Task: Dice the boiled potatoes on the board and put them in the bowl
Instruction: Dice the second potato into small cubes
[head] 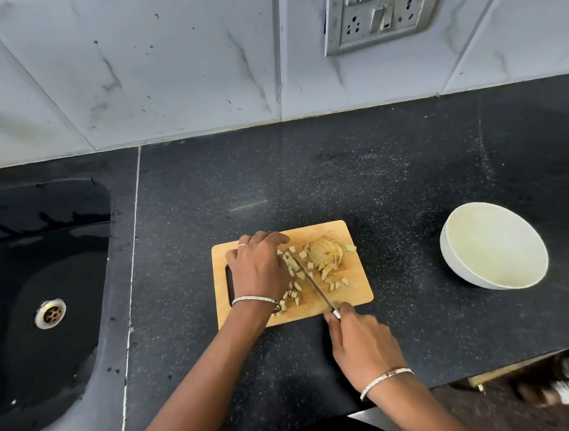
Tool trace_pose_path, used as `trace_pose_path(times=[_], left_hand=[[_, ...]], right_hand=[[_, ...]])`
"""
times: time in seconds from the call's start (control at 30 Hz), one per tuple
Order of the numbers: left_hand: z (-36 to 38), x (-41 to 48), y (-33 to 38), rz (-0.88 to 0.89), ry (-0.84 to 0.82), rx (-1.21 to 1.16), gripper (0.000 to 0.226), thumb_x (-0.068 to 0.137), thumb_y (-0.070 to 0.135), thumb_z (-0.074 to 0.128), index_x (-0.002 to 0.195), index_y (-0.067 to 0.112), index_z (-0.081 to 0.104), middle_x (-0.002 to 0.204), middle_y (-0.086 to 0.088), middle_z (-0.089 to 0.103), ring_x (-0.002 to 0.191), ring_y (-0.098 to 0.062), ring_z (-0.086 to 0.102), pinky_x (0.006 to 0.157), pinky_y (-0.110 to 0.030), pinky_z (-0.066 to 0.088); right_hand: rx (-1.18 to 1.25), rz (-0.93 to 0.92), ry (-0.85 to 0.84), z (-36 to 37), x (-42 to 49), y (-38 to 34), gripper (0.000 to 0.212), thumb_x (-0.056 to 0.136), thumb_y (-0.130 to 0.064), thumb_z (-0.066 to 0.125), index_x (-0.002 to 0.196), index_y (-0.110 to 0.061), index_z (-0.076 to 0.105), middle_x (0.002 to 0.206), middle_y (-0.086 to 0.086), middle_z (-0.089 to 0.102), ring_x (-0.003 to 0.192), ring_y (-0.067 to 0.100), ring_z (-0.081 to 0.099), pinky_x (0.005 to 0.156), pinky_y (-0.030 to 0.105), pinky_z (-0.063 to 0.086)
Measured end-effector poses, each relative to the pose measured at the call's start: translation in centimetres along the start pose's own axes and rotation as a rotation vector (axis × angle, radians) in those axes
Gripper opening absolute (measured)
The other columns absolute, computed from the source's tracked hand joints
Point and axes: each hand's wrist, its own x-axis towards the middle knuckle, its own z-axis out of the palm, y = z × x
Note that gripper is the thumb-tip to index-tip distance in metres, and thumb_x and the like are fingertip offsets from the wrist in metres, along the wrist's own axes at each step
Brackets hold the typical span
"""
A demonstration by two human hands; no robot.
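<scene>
Of the knife [311,281], the handle is hidden inside the right grip [363,342]; only the silver collar and the blade show. The blade's tip is lost beside the left grip [258,269], which covers the left part of the cutting board [351,292] and any potato dice [295,295] under its palm. The sink [47,356] runs off the left edge, the switchboard [382,7] off the top, the worktop [341,176] off the right, and both forearms off the bottom. At lower right a blurred pale thing [566,386] cannot be made out.
</scene>
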Motion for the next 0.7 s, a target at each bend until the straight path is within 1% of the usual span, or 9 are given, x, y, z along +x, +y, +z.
trace_pose_path(times=[0.13, 0.23, 0.3, 0.37, 0.47, 0.57, 0.7], left_hand=[[-0.5, 0.3, -0.8, -0.011, 0.003, -0.023, 0.039, 0.085, 0.011, 0.057, 0.114, 0.035, 0.064, 0.115, 0.010, 0.063, 0.111, -0.020, 0.050, 0.085, -0.037, 0.034], [-0.9, 0.0, -0.9, 0.003, 0.020, -0.037, 0.033, 0.085, 0.015, 0.059, 0.111, 0.035, 0.065, 0.111, 0.011, 0.064, 0.109, -0.019, 0.052, 0.084, -0.036, 0.032], [-1.0, -0.3, -0.9, 0.025, 0.022, -0.052, 0.028, 0.083, 0.019, 0.063, 0.106, 0.036, 0.066, 0.106, 0.012, 0.062, 0.104, -0.018, 0.052, 0.081, -0.035, 0.031], [-1.0, -0.8, -0.7, 0.052, 0.012, -0.052, 0.020, 0.080, 0.025, 0.068, 0.096, 0.037, 0.068, 0.098, 0.013, 0.059, 0.099, -0.016, 0.051, 0.077, -0.032, 0.029], [-0.8, -1.5, -0.3, 0.057, -0.019, 0.020, 0.008, 0.078, 0.038, 0.070, 0.087, 0.038, 0.071, 0.094, 0.015, 0.056, 0.096, -0.013, 0.049, 0.075, -0.033, 0.027], [-0.1, -2.2, 0.1, 0.070, -0.054, 0.146, 0.019, 0.077, 0.051, 0.068, 0.089, 0.037, 0.072, 0.100, 0.012, 0.056, 0.098, -0.015, 0.045, 0.079, -0.035, 0.030], [0.9, -2.6, 0.6, 0.065, -0.052, 0.163, 0.020, 0.082, 0.047, 0.063, 0.090, 0.032, 0.074, 0.101, 0.008, 0.056, 0.102, -0.018, 0.046, 0.082, -0.037, 0.031]], right_hand=[[0.049, -0.038, 0.005, -0.6, 0.1, -0.1, 0.031, 0.103, -0.044, 0.029, 0.108, -0.020, 0.049, 0.091, 0.003, 0.066, 0.087, 0.030, 0.066, 0.060, 0.035, 0.036], [0.077, -0.017, 0.026, -1.1, 0.2, 0.6, 0.026, 0.102, -0.045, 0.030, 0.094, -0.023, 0.042, 0.087, 0.002, 0.066, 0.085, 0.031, 0.066, 0.058, 0.036, 0.035], [0.082, -0.007, 0.026, -1.3, 0.2, 1.0, 0.026, 0.102, -0.046, 0.029, 0.089, -0.025, 0.037, 0.086, 0.001, 0.066, 0.085, 0.032, 0.065, 0.059, 0.037, 0.033], [0.096, 0.000, 0.021, -1.3, 0.0, 1.2, 0.027, 0.102, -0.047, 0.029, 0.087, -0.026, 0.036, 0.082, 0.001, 0.063, 0.084, 0.032, 0.064, 0.059, 0.037, 0.032], [0.129, 0.008, 0.014, -1.1, -0.6, 1.3, 0.029, 0.101, -0.049, 0.028, 0.085, -0.027, 0.036, 0.074, -0.002, 0.056, 0.082, 0.031, 0.062, 0.060, 0.038, 0.035], [0.137, 0.007, 0.010, -0.8, -1.0, 1.3, 0.029, 0.101, -0.050, 0.028, 0.085, -0.027, 0.038, 0.081, 0.000, 0.063, 0.085, 0.031, 0.062, 0.062, 0.038, 0.036], [0.127, 0.016, 0.013, -0.6, -1.0, 1.4, 0.029, 0.101, -0.050, 0.029, 0.086, -0.027, 0.039, 0.084, 0.000, 0.065, 0.086, 0.031, 0.062, 0.062, 0.037, 0.034]])
